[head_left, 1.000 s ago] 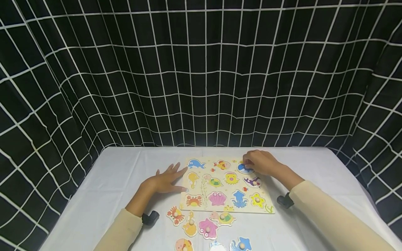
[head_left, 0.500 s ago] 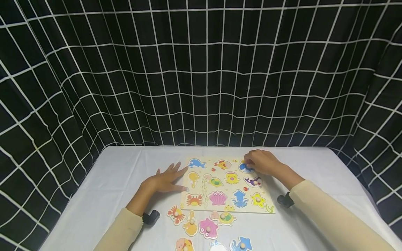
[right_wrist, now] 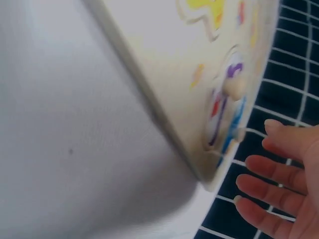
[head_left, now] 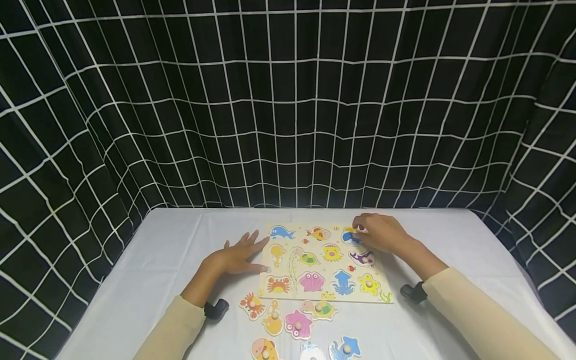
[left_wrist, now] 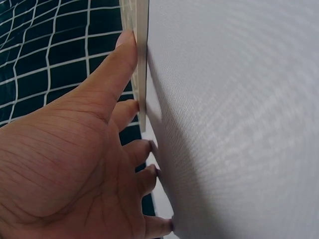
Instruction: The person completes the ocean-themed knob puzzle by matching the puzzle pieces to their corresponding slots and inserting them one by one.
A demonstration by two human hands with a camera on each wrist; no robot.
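A wooden peg puzzle board (head_left: 292,299) printed with sea animals lies on the table. My left hand (head_left: 236,256) spreads its fingers at the board's left edge. In the left wrist view its thumb (left_wrist: 112,69) lies along that edge. Over the top right corner, my right hand (head_left: 380,232) has loosely bent fingers with nothing between them. Close by sits a blue whale piece (head_left: 349,239) in its slot; its knob (right_wrist: 239,134) stands apart from the fingertips in the right wrist view. A purple piece (head_left: 362,259) and a yellow starfish piece (head_left: 369,284) also sit in the board.
Loose knobbed pieces lie in front of the board: a crab (head_left: 252,306), a seahorse (head_left: 272,322), a turtle (head_left: 320,310), a pink shell (head_left: 298,325), a fish (head_left: 264,348), and a blue squid (head_left: 345,349). A black curtain (head_left: 297,125) with white grid lines hangs behind the table.
My right hand has let go of the blue whale piece and shifted slightly right, uncovering more of it. The left hand stays at the board's left edge.
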